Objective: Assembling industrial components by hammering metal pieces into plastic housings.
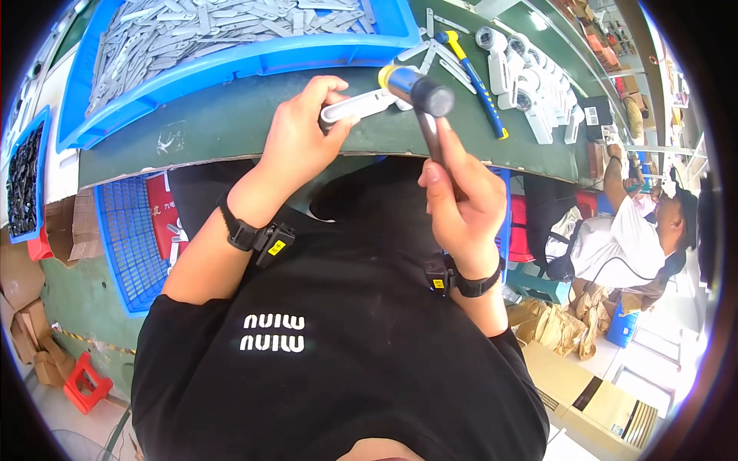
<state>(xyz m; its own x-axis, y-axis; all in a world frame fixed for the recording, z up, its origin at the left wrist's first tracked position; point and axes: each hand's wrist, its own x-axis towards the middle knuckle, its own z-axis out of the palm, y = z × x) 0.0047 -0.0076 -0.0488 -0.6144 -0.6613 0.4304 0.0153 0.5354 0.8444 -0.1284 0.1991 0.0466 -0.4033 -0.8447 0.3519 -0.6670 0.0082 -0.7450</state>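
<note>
My left hand (301, 127) grips one end of a long, light-grey handle-shaped part (357, 106) with a rounded end, held above the green worktable (207, 138). In my right hand (465, 192) is a mallet (415, 88), my fingers closed round its shaft. Its blue and yellow head with a dark face overlaps the far end of the grey part, so I cannot tell whether they touch. A second hammer (480, 88) with a blue and yellow handle lies on the table to the right. Loose grey parts (442, 58) lie beside it.
A large blue tray (254, 61) full of flat grey parts stands at the back left. Several white assembled pieces with round ends (530, 96) stand at the right. A blue crate (131, 246) is below the table edge. Another person (623, 246) sits at the far right.
</note>
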